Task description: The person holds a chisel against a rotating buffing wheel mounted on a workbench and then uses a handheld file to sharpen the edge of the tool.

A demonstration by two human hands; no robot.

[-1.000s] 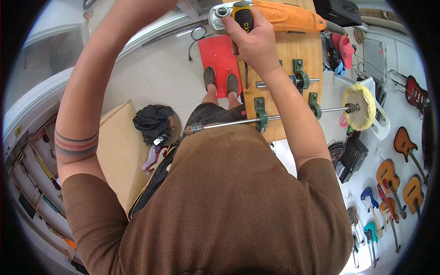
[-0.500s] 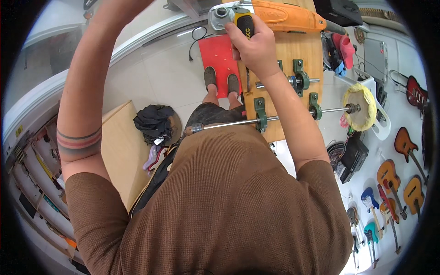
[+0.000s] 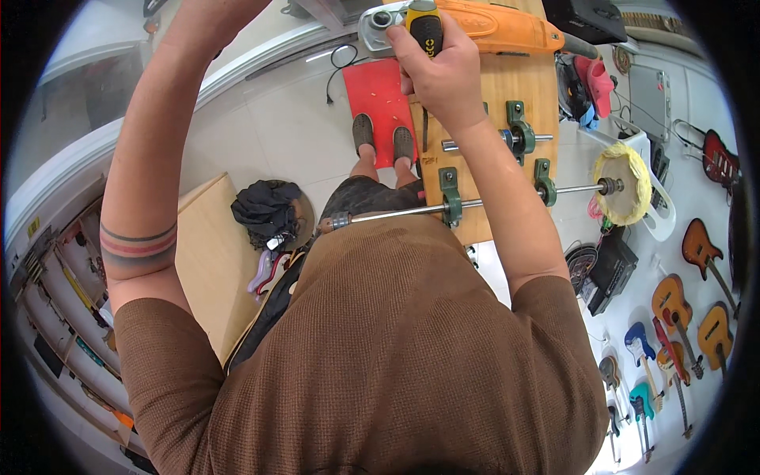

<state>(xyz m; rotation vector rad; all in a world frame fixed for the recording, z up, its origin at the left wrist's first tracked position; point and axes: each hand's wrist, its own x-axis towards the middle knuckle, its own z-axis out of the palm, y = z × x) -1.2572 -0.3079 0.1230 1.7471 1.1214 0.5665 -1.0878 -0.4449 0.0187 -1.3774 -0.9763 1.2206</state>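
Note:
My right hand (image 3: 447, 75) grips a hand tool by its yellow-and-black handle (image 3: 426, 30); the tool's working end does not show clearly. The fist is closed, with the thumb along the handle. Right behind it lies an orange power tool (image 3: 507, 30) with a grey metal head (image 3: 381, 20), shaped like an angle grinder, on the wooden bench (image 3: 514, 79). My left hand (image 3: 226, 12) reaches up to the top edge of the picture, where its fingers are cut off.
On the bench, green bearing blocks (image 3: 450, 198) carry a long steel shaft (image 3: 404, 212) with a chuck (image 3: 336, 222) at one end and a yellow fluffy buffing wheel (image 3: 622, 185) at the other. A red mat (image 3: 372, 91) lies underfoot. Several guitars (image 3: 673, 301) hang at the right.
My right hand has shifted slightly to the right and down, and the handle has moved a little up and right in the picture. My left arm has moved slightly right.

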